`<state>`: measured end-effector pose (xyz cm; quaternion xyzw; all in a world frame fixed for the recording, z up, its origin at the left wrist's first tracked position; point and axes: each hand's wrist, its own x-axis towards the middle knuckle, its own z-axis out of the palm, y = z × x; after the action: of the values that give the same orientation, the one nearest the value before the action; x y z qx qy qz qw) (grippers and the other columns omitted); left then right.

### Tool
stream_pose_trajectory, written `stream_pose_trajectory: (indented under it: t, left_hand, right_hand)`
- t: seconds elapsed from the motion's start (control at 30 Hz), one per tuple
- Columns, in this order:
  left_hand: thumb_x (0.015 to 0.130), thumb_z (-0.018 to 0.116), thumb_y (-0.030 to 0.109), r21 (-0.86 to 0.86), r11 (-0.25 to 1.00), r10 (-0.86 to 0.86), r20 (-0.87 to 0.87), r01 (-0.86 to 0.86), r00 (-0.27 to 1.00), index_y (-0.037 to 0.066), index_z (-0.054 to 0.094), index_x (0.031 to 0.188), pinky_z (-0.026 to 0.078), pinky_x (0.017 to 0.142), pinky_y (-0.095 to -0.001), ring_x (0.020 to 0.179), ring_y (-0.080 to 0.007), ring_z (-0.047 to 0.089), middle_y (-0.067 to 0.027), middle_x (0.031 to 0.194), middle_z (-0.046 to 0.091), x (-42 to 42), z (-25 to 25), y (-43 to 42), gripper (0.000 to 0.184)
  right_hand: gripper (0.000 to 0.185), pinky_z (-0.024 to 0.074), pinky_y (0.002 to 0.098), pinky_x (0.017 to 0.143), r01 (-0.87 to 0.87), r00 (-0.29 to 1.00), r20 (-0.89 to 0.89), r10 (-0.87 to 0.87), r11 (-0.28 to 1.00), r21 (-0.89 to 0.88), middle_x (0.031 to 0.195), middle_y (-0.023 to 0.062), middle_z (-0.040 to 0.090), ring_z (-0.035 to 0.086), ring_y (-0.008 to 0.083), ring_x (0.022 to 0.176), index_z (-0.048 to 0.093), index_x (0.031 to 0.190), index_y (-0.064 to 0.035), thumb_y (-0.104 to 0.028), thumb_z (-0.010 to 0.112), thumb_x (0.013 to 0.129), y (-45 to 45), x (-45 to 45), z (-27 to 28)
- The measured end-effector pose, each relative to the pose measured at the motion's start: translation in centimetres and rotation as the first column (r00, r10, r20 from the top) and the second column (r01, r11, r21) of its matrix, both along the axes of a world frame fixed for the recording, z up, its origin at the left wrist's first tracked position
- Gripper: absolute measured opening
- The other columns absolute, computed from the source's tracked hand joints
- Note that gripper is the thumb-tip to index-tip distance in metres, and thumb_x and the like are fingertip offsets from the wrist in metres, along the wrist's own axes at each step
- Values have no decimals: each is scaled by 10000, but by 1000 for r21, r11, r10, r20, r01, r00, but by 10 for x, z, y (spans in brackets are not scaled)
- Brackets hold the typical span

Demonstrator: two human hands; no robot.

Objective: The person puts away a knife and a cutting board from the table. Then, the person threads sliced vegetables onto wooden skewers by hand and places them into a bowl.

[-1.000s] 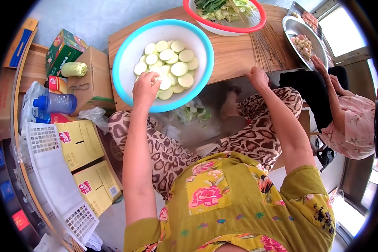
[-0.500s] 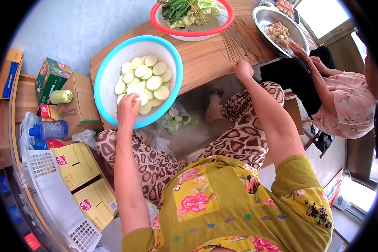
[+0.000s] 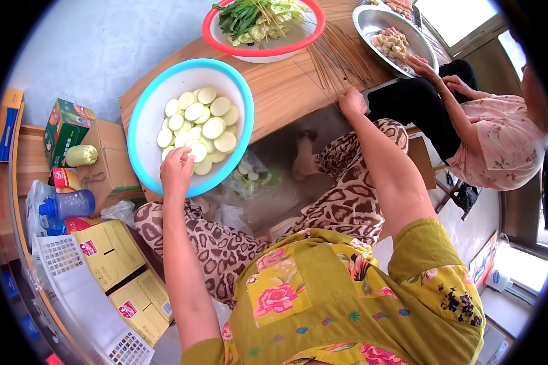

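A white basin with a blue rim [image 3: 139,115] holds many round, pale zucchini slices [image 3: 214,128]. My left hand [image 3: 176,173] reaches over its near rim, fingers closed on a zucchini slice [image 3: 197,152] at the near side of the pile. At the table's near edge, my right hand [image 3: 352,102] is closed by the ends of the bamboo skewers [image 3: 341,58]. One thin skewer runs from the far left down to its fingers; the grip itself is partly hidden.
A red-rimmed basin [image 3: 208,38] of greens stands on the wooden table [image 3: 280,91]. Beyond it is a metal bowl [image 3: 362,30] of meat pieces, with a co-worker's hand [image 3: 423,68] at its rim. Cardboard boxes [image 3: 110,252], a blue bottle [image 3: 73,204] and a whole zucchini [image 3: 81,156] are at left.
The whole view has shifted slightly, with the basins and table now further left. My left hand stays at the same slice, and my right hand keeps its place by the skewers.
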<state>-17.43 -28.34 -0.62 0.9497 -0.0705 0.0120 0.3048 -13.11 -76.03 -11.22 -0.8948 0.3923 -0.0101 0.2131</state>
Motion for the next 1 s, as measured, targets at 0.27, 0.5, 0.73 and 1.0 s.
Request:
stream_pose_trajectory:
  t: [0.27,0.5,0.73,1.0]
  left_hand:
    - [783,660,102,-17,1000,-19,29,20,999,39,651,966,470,681,-387,733,-274,606,-118,819,608,1,-2,2,194]
    - [784,654,109,-13,1000,-24,25,24,999,35,650,968,469,690,-389,739,-279,604,-126,828,612,0,-4,5,198]
    - [784,655,118,-14,1000,-7,1,7,1000,36,652,962,476,691,-382,746,-270,610,-125,848,619,-2,-7,7,196]
    - [783,657,121,56,998,-17,67,13,998,42,657,950,481,685,-389,740,-286,616,-130,834,623,-6,-5,14,185]
  right_hand:
    - [289,486,426,850,-90,994,-58,89,996,-1,1030,204,661,616,366,1015,664,1001,-52,-232,574,793,14,1,17]
    - [228,491,443,799,-288,956,22,294,947,-142,951,191,670,626,359,961,662,933,-57,-217,567,802,15,-7,13]
    - [193,511,415,777,-352,936,-116,333,903,-246,957,188,676,651,339,928,685,906,-54,-165,569,800,22,2,24]
    - [375,502,410,859,-310,936,-184,299,950,-38,1105,192,647,615,326,1058,679,1039,-32,-272,643,754,27,6,39]
